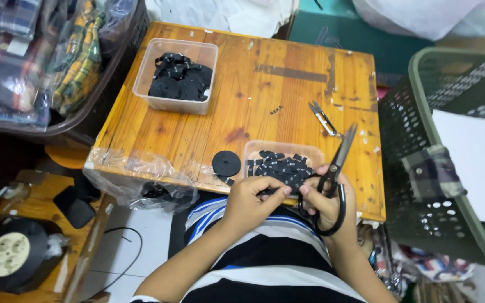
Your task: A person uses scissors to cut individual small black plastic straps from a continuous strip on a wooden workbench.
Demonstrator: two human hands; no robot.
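The black strap [279, 191] is pinched between both hands at the near edge of the wooden surface [254, 95]. The left hand [251, 202] grips its end. The right hand [326, 199] grips black scissors [335, 174] too. A small tub [282, 160] of black pieces sits just behind.

Left hand [252, 200] pinching; right hand [325, 203] curled closed, fingertips meeting.

Home sewing workshop (scissors [332, 179], fabric bundles [35, 56], wooden table [265, 84]).
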